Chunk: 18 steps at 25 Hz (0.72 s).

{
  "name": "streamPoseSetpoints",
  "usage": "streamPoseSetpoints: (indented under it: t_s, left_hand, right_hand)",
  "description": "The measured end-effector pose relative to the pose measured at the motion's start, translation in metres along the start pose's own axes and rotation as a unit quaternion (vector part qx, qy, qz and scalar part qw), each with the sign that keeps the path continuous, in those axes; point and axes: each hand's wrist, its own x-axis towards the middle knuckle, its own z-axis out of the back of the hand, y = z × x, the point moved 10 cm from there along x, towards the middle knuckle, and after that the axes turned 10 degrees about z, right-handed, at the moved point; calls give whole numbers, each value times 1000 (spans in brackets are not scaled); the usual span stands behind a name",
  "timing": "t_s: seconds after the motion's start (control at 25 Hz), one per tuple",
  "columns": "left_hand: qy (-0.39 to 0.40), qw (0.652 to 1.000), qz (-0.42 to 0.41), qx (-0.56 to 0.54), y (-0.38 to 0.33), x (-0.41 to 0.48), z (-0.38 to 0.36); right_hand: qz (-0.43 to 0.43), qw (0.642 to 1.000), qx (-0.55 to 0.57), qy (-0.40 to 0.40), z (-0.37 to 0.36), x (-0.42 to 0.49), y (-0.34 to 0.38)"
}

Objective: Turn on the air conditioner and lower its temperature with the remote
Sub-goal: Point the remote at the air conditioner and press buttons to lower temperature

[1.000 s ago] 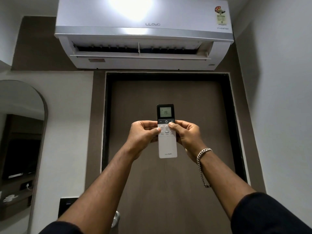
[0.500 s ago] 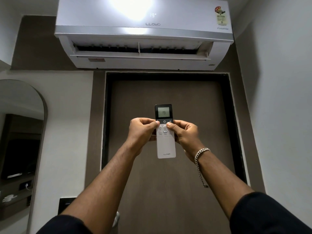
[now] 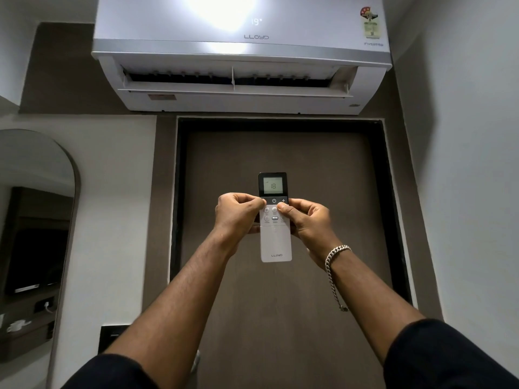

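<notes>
A white remote (image 3: 275, 242) with a dark top is held upright at arm's length, its lit screen reading 18. My left hand (image 3: 238, 216) grips its left edge, the thumb on the dark strip at the button left of the power key. My right hand (image 3: 307, 223) grips its right edge, the thumb resting on the upper right white buttons. Above, the white wall air conditioner (image 3: 241, 51) has its flap open and shows 19 on its front panel.
A brown door (image 3: 283, 153) in a dark frame fills the wall behind the remote. An arched mirror (image 3: 36, 220) hangs at the left, with a black switch plate (image 3: 111, 336) near the door. A plain white wall (image 3: 463, 192) stands close on the right.
The remote's screen went from 19 to 18. My left thumb moved up onto the dark strip. The digits 19 appeared on the air conditioner's panel. Hands and remote drifted slightly left.
</notes>
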Motion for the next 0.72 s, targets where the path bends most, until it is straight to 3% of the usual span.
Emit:
streamPoseSetpoints:
  t_s: [0.72]
  left_hand:
    - [-23, 999, -1, 23, -1, -6, -4]
  right_hand:
    - [-4, 1000, -2, 6, 3, -2, -3]
